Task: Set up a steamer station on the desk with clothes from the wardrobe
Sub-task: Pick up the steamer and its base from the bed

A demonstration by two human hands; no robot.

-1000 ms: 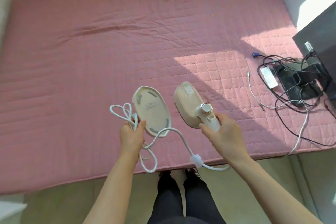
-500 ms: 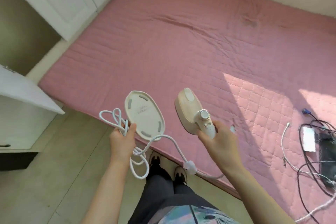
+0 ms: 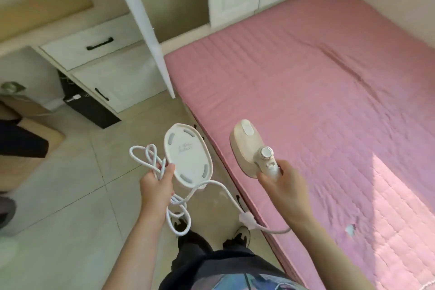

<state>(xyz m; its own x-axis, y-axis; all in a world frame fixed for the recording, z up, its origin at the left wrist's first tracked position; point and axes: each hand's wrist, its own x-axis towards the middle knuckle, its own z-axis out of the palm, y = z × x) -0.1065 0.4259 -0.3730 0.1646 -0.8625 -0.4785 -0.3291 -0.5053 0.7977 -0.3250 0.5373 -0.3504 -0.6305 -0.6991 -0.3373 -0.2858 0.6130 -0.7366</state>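
At lower centre of the frame we hold the steamer [image 3: 247, 146] by its handle in our right grip [image 3: 283, 187], fingers curled round it, over the bed [image 3: 329, 77] edge, while our left grip [image 3: 156, 187] clasps the base [image 3: 188, 155] and bunched cord [image 3: 246, 218] above the floor [image 3: 70, 195].

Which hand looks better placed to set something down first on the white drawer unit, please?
Left, probably. The left hand holds the base and coiled cord nearer the drawer unit; the right hand grips the steamer beside the bed.
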